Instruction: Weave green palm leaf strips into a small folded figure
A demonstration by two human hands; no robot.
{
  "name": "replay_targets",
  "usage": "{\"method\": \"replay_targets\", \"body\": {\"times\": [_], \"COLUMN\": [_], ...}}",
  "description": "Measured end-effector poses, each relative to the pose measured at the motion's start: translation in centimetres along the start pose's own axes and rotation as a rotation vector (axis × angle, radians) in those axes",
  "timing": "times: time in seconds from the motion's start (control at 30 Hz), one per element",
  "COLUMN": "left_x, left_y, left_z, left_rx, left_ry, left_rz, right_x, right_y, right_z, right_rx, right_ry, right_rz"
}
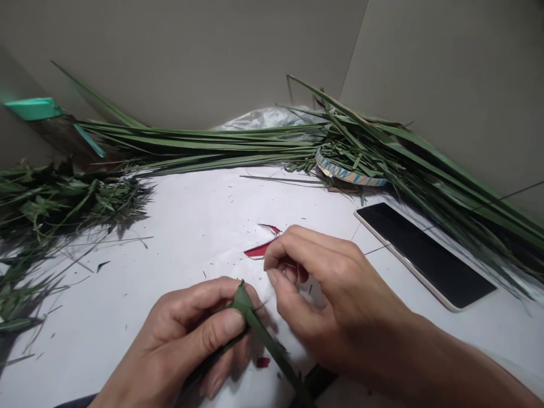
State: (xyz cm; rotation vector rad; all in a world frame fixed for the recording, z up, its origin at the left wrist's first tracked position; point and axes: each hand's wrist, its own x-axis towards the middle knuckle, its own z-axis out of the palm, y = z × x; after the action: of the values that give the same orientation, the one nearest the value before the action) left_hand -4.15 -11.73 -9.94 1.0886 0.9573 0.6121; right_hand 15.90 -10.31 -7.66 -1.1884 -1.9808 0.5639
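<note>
My left hand (pixel 191 334) pinches a folded green leaf strip (pixel 243 303) between thumb and fingers. The strip comes to a small point at the top, and a long tail of it runs down to the bottom edge. Close by on the right, my right hand (pixel 318 283) is closed, with thumb and index fingertips together; whatever they hold, if anything, is too small to make out. Just beyond those fingertips lies a torn red scrap (pixel 257 249) on the white table surface (pixel 191 226). A smaller red piece (pixel 263 362) sits below, between the hands.
A phone (pixel 425 255) lies at the right. Long green leaves (pixel 212 141) stretch along the back wall, with a roll of patterned tape (pixel 348 173) among them. Cut leafy sprigs (pixel 63 198) are heaped at the left, near a turquoise-topped object (pixel 34 107).
</note>
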Motion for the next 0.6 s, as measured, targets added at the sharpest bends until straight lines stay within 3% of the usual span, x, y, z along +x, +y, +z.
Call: {"method": "replay_targets", "body": {"times": [0.23,0.47,0.6], "left_x": [0.06,-0.28,0.06], "left_y": [0.09,-0.50,-0.43], "left_z": [0.05,-0.40,0.13], "left_rx": [-0.044,-0.044,0.033], "left_ry": [-0.053,-0.053,-0.022], "left_rz": [-0.032,-0.061,-0.024], "right_x": [0.13,0.31,0.12], "right_y": [0.47,-0.07,-0.26], "right_z": [-0.55,-0.90,-0.91], "right_rx": [0.039,-0.002,-0.020], "right_ry": [0.057,-0.028,-0.077], "right_rz": [-0.183,-0.354,-0.365]}}
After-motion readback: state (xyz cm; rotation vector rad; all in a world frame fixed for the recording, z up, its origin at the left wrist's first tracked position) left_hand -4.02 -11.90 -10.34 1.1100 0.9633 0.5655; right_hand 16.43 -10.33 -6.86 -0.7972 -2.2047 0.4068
